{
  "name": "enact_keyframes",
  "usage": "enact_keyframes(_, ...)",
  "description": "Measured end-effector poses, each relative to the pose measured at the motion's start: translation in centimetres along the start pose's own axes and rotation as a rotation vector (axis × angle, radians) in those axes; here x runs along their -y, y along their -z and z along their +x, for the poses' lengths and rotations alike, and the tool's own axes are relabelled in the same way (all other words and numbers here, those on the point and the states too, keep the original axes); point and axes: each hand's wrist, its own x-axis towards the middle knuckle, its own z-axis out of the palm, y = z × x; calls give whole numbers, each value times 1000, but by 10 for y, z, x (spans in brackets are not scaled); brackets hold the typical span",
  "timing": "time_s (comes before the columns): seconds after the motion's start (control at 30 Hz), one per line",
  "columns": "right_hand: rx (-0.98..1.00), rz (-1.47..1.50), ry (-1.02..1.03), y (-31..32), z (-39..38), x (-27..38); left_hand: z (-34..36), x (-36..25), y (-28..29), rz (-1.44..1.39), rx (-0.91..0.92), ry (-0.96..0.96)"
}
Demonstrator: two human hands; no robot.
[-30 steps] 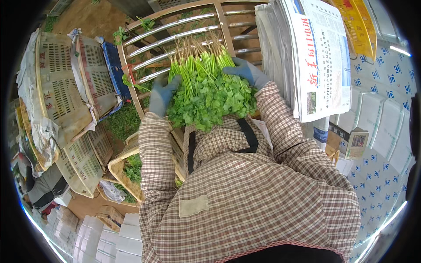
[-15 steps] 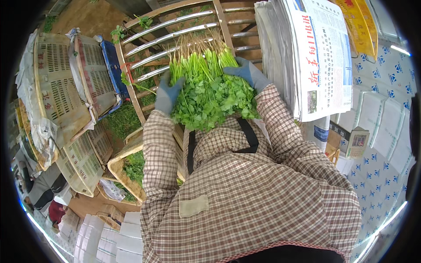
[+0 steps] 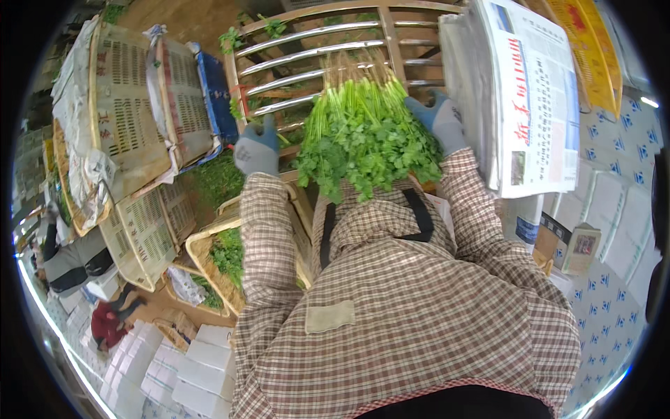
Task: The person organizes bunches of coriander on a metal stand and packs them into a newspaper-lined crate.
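herb bunch (image 3: 366,136) lies on the metal rack (image 3: 314,42), stems pointing away, leaves toward the person. change from the earlier frames: left hand (image 3: 257,146) has come off the bunch and now sits apart at its left, over the rack edge, glove fingers loosely curled, nothing in its grip. right hand (image 3: 440,122) still presses the right side of the bunch, fingers against the stems, palm partly hidden, so can't tell how closed that grip is. reads as the bunch being set down or squared on the rack with one hand letting go.

around, biggest first: newspaper stack (image 3: 523,98) just right of the right hand, tight against it, little room that side. plastic crates (image 3: 125,119) lined with paper stand left. woven basket (image 3: 209,258) with more greens below the left arm. white boxes (image 3: 188,363) on the floor, lower left. small carton (image 3: 583,248) at right.
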Motion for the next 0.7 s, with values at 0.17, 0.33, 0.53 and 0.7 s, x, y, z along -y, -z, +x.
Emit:
enact_keyframes(0.17,-81,66,225,-41,-2,-19,53,19,-30,222,-59,83)
enact_keyframes(0.33,-151,799,-36,-88,63,-122,145,97,-39,-1062,-176,84)
enact_keyframes(0.53,18,731,140,-39,23,-56,100,101,11,-331,-552,48)
enact_keyframes(0.7,-37,310,-70,-30,23,-7,-46,-85,-54,-85,-82,-332)
